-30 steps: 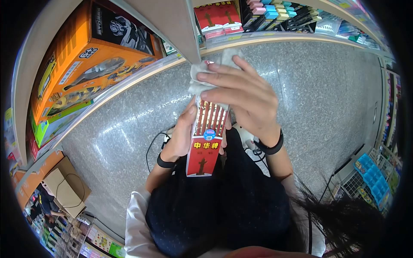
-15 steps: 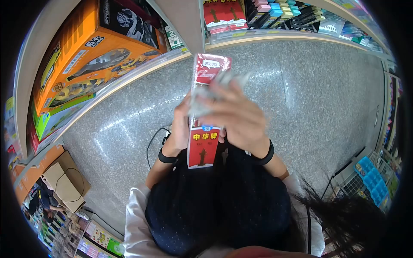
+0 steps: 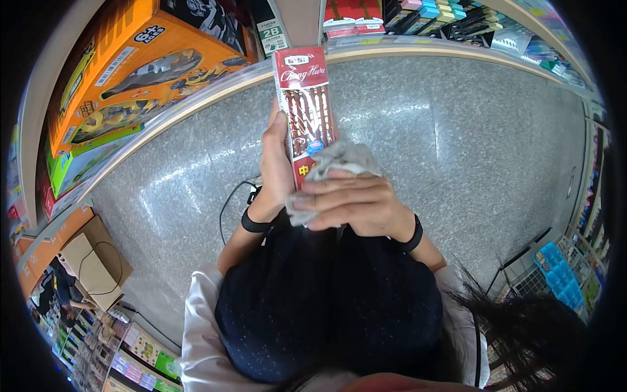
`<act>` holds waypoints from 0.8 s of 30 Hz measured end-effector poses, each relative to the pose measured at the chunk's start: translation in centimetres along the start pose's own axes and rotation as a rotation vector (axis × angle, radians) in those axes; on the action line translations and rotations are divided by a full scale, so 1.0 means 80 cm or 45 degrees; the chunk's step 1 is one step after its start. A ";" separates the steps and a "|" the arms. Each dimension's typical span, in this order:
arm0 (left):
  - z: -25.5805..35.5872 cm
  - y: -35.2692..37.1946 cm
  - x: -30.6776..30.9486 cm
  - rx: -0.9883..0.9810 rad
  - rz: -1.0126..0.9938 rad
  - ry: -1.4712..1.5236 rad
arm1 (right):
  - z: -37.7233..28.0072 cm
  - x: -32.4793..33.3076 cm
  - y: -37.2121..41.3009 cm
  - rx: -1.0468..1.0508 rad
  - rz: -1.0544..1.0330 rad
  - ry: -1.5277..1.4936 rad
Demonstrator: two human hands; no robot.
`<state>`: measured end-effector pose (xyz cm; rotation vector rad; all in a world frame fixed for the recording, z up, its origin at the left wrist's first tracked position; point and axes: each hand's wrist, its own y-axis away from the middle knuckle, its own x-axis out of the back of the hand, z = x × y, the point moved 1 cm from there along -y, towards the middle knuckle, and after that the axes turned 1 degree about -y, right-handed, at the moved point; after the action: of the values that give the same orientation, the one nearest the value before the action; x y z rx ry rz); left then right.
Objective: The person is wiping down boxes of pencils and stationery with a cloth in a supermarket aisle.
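A long red pencil package [image 3: 307, 111], with several dark pencils showing through its clear middle, is held upright over my lap. My left hand [image 3: 277, 160] grips it along its left edge, thumb on the side. In my right hand [image 3: 356, 202] is a crumpled grey cloth [image 3: 346, 159], pressed against the package's lower part and covering most of its yellow lettering. The fingers of that hand lie across the cloth. Each wrist wears a black band.
Shelves curve round the grey floor [image 3: 392, 117], with a big orange toy box [image 3: 150, 78] at upper left. A cardboard box [image 3: 98, 268] stands at lower left, near another person [image 3: 65, 287]. A blue tray [image 3: 562, 271] sits in a wire basket at right.
The cloth and my right hand have moved down from the package's middle to its lower end. The package has shifted up and slightly left in view.
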<state>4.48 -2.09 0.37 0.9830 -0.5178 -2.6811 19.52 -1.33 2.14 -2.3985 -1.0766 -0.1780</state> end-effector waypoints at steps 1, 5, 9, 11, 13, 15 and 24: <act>0.003 -0.002 -0.004 -0.089 -0.022 -0.137 | -0.002 0.001 0.005 -0.018 -0.081 -0.082; 0.001 -0.004 -0.002 -0.109 -0.065 -0.163 | -0.007 0.005 0.015 -0.011 -0.163 -0.191; 0.003 -0.004 -0.003 -0.076 -0.148 -0.167 | -0.001 0.021 0.016 -0.046 -0.120 -0.411; -0.002 -0.004 -0.005 -0.055 -0.085 -0.187 | 0.001 0.047 0.008 -0.098 0.155 -0.253; 0.006 0.002 -0.023 0.017 0.060 -0.230 | -0.009 0.049 -0.009 -0.378 1.048 -0.002; -0.001 0.003 -0.015 0.023 -0.076 -0.218 | -0.003 0.056 -0.045 -0.178 1.268 0.003; -0.005 0.015 -0.001 0.135 -0.223 0.022 | 0.036 0.027 -0.061 -0.059 0.423 0.372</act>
<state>4.95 -3.30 0.61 1.1288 -0.6017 -2.8208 17.17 4.23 2.20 -2.4543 -0.5404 -0.4247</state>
